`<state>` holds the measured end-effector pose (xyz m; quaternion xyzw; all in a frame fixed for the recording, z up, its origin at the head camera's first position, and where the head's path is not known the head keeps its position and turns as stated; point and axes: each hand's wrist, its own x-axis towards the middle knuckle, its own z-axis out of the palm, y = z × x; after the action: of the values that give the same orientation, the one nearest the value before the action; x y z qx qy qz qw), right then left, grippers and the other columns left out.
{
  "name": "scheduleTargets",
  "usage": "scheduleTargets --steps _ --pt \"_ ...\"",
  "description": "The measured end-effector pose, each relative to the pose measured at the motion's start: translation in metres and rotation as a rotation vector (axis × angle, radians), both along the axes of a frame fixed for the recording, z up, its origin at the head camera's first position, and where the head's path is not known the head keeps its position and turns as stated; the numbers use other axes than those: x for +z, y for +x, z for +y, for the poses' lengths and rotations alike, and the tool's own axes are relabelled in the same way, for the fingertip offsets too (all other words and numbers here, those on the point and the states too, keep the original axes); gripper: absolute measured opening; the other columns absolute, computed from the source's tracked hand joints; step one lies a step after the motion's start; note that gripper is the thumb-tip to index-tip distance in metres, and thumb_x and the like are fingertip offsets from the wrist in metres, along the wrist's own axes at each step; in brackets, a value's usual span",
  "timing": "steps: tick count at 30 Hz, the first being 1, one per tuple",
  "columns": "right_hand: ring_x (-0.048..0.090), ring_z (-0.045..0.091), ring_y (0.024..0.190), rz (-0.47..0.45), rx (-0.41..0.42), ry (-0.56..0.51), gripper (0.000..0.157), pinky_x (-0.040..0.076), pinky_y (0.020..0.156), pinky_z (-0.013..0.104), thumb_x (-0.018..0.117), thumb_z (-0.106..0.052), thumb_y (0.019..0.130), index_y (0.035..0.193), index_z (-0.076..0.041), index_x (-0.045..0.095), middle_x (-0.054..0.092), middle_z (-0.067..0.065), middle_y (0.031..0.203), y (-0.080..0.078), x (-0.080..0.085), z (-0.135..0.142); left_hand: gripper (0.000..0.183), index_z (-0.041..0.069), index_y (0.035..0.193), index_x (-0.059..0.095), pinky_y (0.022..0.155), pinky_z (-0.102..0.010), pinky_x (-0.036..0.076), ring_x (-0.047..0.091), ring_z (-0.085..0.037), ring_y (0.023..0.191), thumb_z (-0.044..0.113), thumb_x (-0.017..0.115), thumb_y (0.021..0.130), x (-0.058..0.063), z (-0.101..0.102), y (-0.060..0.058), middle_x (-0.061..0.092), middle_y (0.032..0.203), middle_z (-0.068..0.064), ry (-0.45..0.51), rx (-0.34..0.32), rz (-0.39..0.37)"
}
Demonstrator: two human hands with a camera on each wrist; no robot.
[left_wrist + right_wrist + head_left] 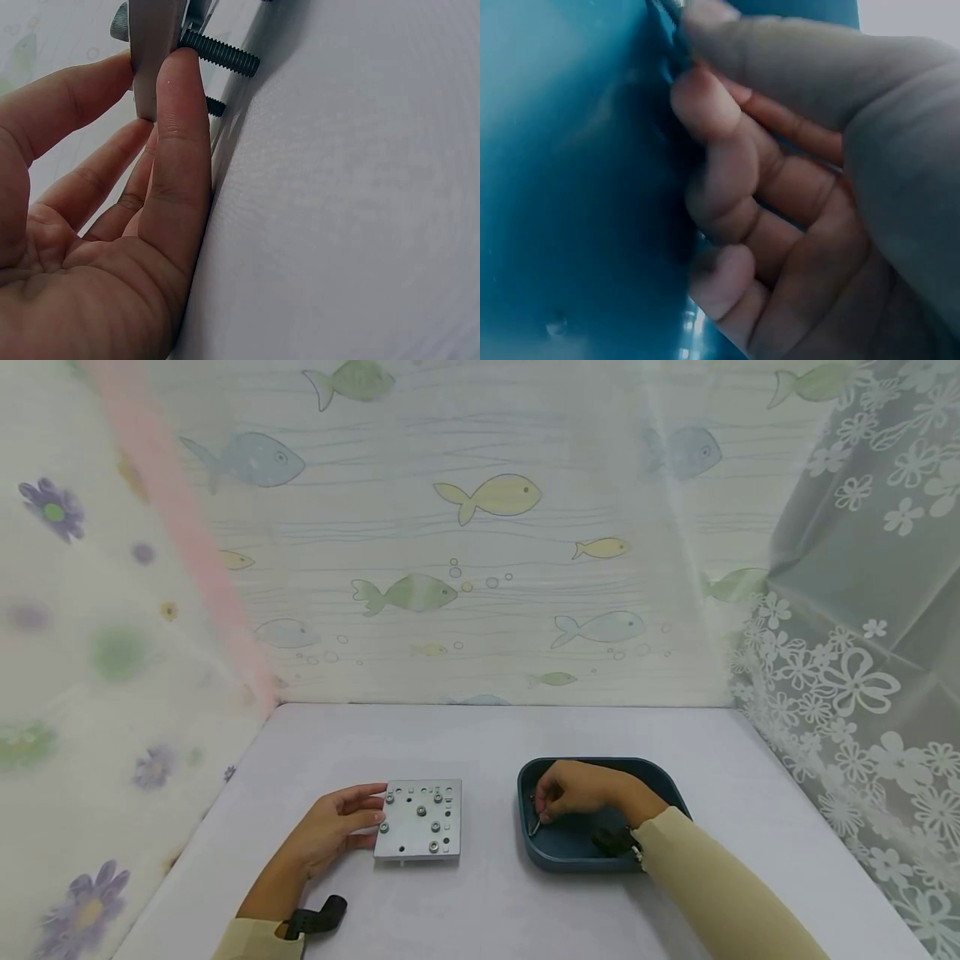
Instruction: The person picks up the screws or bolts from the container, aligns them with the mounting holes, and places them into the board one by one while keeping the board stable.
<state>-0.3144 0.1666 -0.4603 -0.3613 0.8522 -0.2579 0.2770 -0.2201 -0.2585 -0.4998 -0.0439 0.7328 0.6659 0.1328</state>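
Observation:
At the left, a square silver metal plate (415,820) carries several socket-head bolts and has holes between them. My left hand (336,828) pinches its left edge between thumb and fingers. From the plate's underside, the threaded shank of a bolt (225,54) sticks out beside a fingertip in the left wrist view. My right hand (581,792) reaches into a dark blue tray (555,865). Its curled fingers pinch a small, slender metal piece (534,828) at the tray's left side. That piece is blurred and mostly cut off in the right wrist view.
Both things are on a white table (487,910). Hanging curtains with fish (487,495) and flowers surround it at the back and sides. Black camera mounts sit at both wrists; the right one (617,842) is over the tray.

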Motion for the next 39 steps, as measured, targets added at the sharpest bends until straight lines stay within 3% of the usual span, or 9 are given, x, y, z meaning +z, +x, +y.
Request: scheduleTargets --steps 4,19,30,39 --pt "0.061 0.006 0.077 0.0 0.015 0.004 0.009 0.054 0.071 0.025 0.076 -0.023 0.096 0.09 -0.03 0.073 0.072 -0.012 0.088 0.0 0.001 0.002 0.066 0.012 0.149 0.055 0.083 -0.04 0.065 0.069 -0.024 0.108 0.016 0.082 0.089 -0.001 0.0 0.0 0.058 0.141 -0.018 0.0 0.001 -0.002" --pt "0.07 0.012 0.086 -0.015 -0.024 -0.138 0.003 0.057 0.079 0.027 0.076 -0.023 0.096 0.098 -0.02 0.075 0.076 -0.01 0.093 0.005 0.021 0.007 0.067 0.011 0.149 0.055 0.083 -0.04 0.065 0.069 -0.025 0.107 0.015 0.082 0.088 -0.001 0.0 0.0 0.057 0.141 -0.019 0.013 0.001 -0.001" --pt "0.066 0.018 0.081 0.009 -0.095 -0.293 0.005 0.059 0.075 0.028 0.074 -0.016 0.095 0.101 -0.015 0.073 0.074 -0.001 0.092 0.012 0.036 0.01 0.066 0.011 0.149 0.056 0.083 -0.04 0.065 0.069 -0.025 0.107 0.015 0.083 0.088 0.0 0.0 0.001 0.058 0.14 -0.019 0.005 0.007 0.0" --pt "0.067 0.025 0.086 -0.021 -0.192 -0.391 0.017 0.061 0.077 0.029 0.071 -0.014 0.098 0.113 -0.006 0.074 0.071 0.005 0.094 0.026 0.048 0.005 0.066 0.011 0.149 0.055 0.084 -0.041 0.065 0.068 -0.025 0.108 0.016 0.082 0.089 0.0 0.0 0.001 0.058 0.14 -0.019 0.005 -0.002 0.003"
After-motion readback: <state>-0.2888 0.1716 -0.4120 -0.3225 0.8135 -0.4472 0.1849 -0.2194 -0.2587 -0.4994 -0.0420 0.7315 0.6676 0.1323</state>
